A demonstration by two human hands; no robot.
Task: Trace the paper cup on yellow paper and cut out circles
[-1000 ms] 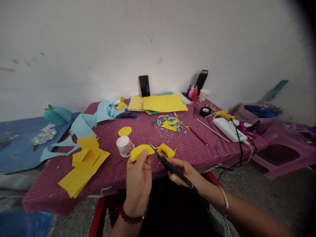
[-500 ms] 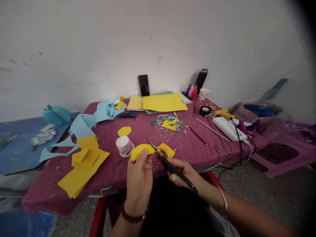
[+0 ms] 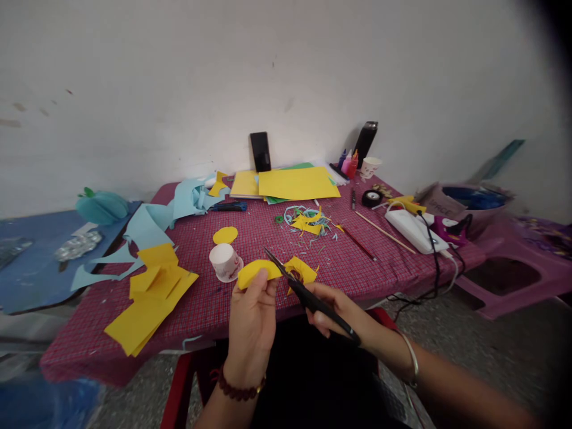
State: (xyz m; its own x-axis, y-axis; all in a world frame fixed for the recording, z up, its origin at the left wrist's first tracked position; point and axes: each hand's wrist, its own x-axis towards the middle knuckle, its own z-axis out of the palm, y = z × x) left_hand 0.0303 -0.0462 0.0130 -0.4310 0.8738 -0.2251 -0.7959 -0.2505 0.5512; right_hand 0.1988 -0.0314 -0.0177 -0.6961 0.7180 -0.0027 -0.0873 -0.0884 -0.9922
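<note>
My left hand (image 3: 254,316) pinches a folded piece of yellow paper (image 3: 250,273) with a rounded edge. Black-handled scissors (image 3: 319,305) are gripped in my right hand (image 3: 337,313); their blades meet the right end of the paper. Whether the blades are fully closed is hard to see. Behind the blades lie yellow paper trimmings (image 3: 304,271) on the checked tablecloth. Just left of the held paper an upside-down paper cup (image 3: 224,262) stands, and a yellow paper circle (image 3: 225,235) lies behind it.
Yellow paper offcuts (image 3: 156,298) and light blue paper scraps (image 3: 149,226) cover the table's left. Yellow sheets (image 3: 299,183) lie at the back below a phone (image 3: 260,152). On the right are a brush (image 3: 360,243), a wooden stick (image 3: 384,231), black tape (image 3: 372,198) and a white power strip (image 3: 415,231).
The scissors have shifted very slightly, with their handle a little lower and to the right. My left hand and the yellow paper stay almost in place.
</note>
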